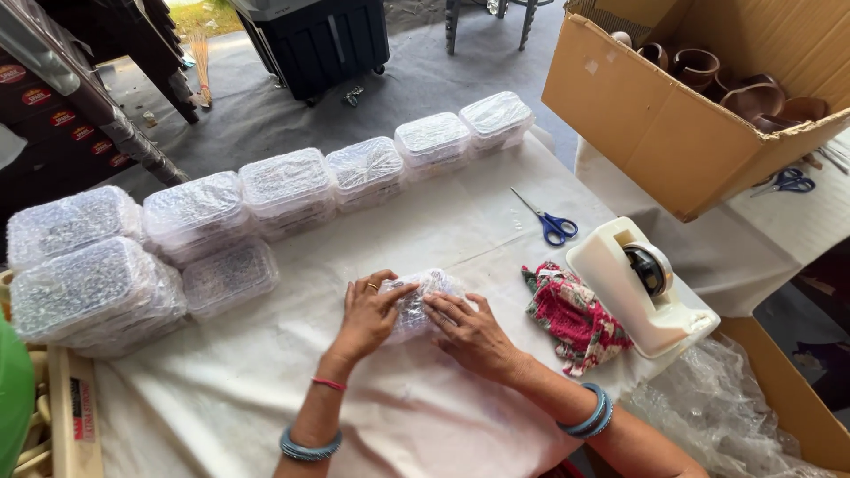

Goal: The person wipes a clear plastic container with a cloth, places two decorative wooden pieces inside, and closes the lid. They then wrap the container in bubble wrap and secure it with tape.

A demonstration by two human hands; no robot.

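Note:
A small packet wrapped in clear bubble wrap (423,296) lies on the white cloth-covered table (460,230). My left hand (370,310) presses on its left side, and my right hand (469,332) lies flat over its right side. Both hands hold the wrap down around the packet. What is inside the wrap is hidden. A ring is on my left hand, and bangles are on both wrists.
Several bubble-wrapped packets (288,190) line the table's far and left edges. Blue-handled scissors (551,223), a red patterned cloth (571,314) and a white tape dispenser (642,288) lie to the right. A cardboard box of clay pots (682,124) stands at back right. Loose plastic wrap (717,403) hangs at the lower right.

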